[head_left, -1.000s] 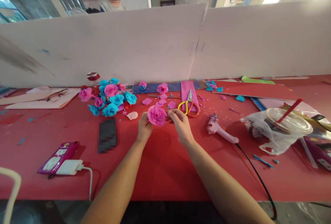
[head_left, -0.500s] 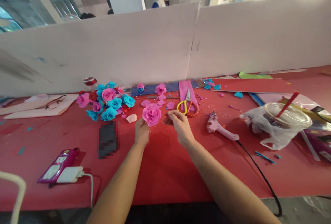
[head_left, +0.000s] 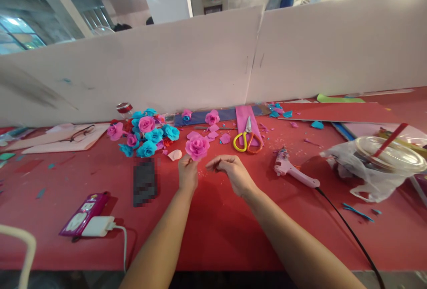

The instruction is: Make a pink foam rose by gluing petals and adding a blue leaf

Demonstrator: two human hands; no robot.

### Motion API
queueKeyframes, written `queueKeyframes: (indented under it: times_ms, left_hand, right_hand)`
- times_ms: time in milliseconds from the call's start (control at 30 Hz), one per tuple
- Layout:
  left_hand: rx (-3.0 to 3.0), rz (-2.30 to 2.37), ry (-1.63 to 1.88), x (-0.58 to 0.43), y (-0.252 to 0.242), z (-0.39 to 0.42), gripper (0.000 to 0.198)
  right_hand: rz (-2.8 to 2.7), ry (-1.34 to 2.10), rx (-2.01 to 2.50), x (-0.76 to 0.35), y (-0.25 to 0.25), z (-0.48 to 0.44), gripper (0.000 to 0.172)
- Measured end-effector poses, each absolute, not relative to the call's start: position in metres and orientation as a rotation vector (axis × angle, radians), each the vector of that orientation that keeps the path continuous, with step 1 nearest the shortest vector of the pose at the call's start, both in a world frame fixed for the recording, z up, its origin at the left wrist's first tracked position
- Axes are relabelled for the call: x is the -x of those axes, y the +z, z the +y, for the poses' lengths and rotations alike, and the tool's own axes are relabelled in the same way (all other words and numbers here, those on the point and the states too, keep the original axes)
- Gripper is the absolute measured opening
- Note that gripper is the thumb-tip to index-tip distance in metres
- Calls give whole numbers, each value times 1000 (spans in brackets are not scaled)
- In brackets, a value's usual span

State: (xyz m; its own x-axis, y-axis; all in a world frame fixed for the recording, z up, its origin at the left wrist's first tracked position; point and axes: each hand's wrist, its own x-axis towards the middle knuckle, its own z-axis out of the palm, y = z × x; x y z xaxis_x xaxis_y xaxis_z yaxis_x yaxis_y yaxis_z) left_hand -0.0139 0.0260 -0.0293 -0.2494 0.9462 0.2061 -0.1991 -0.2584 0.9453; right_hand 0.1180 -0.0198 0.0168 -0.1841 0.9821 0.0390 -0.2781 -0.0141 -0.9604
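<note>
My left hand [head_left: 187, 174] is closed around the base of a pink paper rose [head_left: 197, 146] and holds it upright over the red table [head_left: 216, 226]. My right hand [head_left: 230, 171] hovers just to the right of the rose, fingers curled loosely with the tips close together; nothing shows in them. Loose pink petals [head_left: 218, 137] lie just behind the rose. Yellow and orange scissors [head_left: 247, 137] rest on a pink strip behind my right hand. A pink glue gun [head_left: 293, 170] lies to the right, with its black cord running toward the table's front edge.
A cluster of blue and pink paper roses [head_left: 145, 133] sits at the left rear. A phone [head_left: 83, 214] on a white charger lies front left. A plastic cup with a red straw in a bag [head_left: 376, 164] stands right. A white partition [head_left: 213, 62] backs the table.
My right hand has let go of the rose and drawn back toward me. My left hand has lifted the rose slightly and shifted it leftward.
</note>
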Motion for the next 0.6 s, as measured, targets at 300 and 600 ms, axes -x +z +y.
queueKeyframes:
  times_ms: [300, 600]
  left_hand:
    - [-433, 850, 1321, 12, -18, 20, 13]
    - [-627, 721, 1223, 5, -21, 11, 13]
  right_hand:
    - [-1078, 1110, 1015, -118, 10, -14, 15]
    - [-1061, 1061, 962, -118, 8, -14, 17]
